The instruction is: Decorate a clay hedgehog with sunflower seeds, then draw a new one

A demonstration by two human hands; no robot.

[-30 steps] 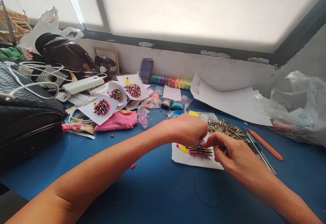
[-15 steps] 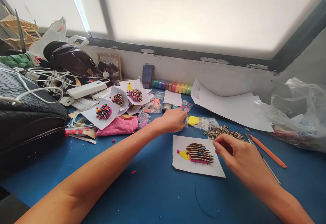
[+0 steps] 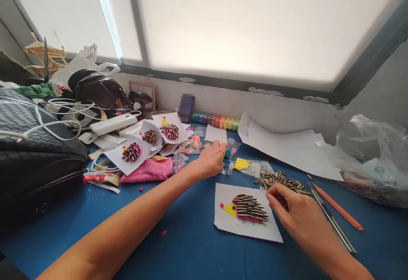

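Note:
A white card [image 3: 223, 220] lies before me with a hedgehog of yellow and pink clay [image 3: 245, 210]. Its spines are striped sunflower seeds, with small blue balls among them. My right hand [image 3: 298, 212] is at the card's upper right corner, thumb and forefinger pinched together; whatever is between them is too small to make out. Beyond the card, my left hand [image 3: 212, 159] reaches down with bent fingers among small clay packets, beside a teal clay piece [image 3: 228, 152] and a blue clay packet [image 3: 227, 167]. Its fingertips are hidden. Yellow clay [image 3: 241, 163] lies to its right.
Loose sunflower seeds [image 3: 277, 181] lie behind my right hand. An orange tool [image 3: 339, 207] and metal tools [image 3: 333, 220] are at right, near a plastic bag [image 3: 372, 156]. Finished hedgehog cards [image 3: 129, 156], a pink cloth [image 3: 148, 170] and a black bag [image 3: 41, 156] occupy the left.
My left hand has shifted left and slightly nearer me, uncovering more of the teal and blue clay packets. The right hand stays by the card's corner. The camera view has tilted up slightly.

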